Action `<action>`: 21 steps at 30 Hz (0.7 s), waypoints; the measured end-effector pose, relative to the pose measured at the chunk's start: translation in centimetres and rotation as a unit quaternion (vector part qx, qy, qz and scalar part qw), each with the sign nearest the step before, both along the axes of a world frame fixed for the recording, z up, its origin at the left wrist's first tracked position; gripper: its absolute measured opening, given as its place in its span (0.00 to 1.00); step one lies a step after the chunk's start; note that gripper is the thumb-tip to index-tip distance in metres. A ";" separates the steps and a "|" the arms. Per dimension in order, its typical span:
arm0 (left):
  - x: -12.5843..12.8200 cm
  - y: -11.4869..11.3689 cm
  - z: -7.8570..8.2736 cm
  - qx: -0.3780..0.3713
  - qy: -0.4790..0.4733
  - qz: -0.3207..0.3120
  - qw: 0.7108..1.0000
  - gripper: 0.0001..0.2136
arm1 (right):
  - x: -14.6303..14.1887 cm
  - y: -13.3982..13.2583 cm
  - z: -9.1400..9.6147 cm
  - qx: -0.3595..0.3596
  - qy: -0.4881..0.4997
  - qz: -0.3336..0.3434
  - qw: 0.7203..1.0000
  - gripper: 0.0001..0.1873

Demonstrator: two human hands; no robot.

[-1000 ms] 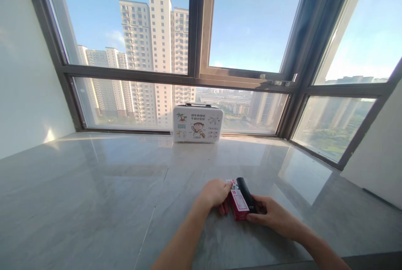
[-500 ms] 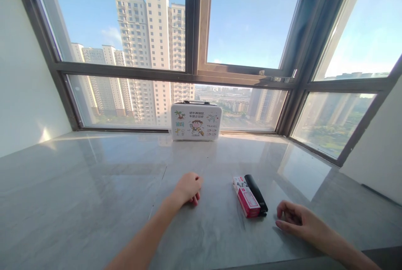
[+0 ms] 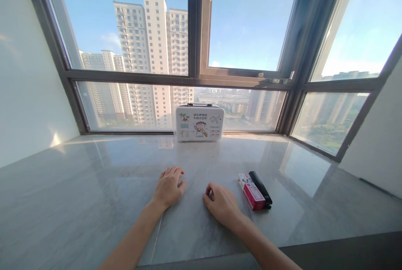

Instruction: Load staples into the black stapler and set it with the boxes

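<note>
Grey, glossy table [image 3: 94, 203]: left hand [image 3: 168, 188] is palm down, grip loose and wide, holding nothing visible. White case [image 3: 200, 124] stands upright before the window [image 3: 248, 23]; a bump could topple it. Right hand [image 3: 222, 205]: grip curled narrow, no item visible. To its right, 1 pink-and-white box [image 3: 252, 193] lies alongside 1 black stapler [image 3: 261, 188]; a sideways sweep of this hand could push the pair askew across the slick-looking surface.
</note>
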State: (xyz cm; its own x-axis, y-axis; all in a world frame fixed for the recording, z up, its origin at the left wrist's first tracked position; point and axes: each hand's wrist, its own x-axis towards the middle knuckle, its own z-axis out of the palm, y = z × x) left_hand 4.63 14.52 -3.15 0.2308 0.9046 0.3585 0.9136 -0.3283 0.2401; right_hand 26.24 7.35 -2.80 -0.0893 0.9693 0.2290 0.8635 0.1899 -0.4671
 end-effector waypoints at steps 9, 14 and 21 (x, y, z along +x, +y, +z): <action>-2.8 7.7 -2.4 -0.072 0.057 0.095 0.991 0.32 | -2.8 10.7 -0.2 0.048 -0.094 -0.081 0.991 0.18; -4.4 10.2 -2.7 -0.104 0.054 0.138 0.983 0.36 | -1.8 13.4 -1.5 0.011 -0.092 -0.148 0.985 0.29; -4.8 10.2 -3.5 -0.109 0.054 0.144 0.982 0.35 | -1.5 14.5 -3.0 -0.044 -0.100 -0.160 0.981 0.37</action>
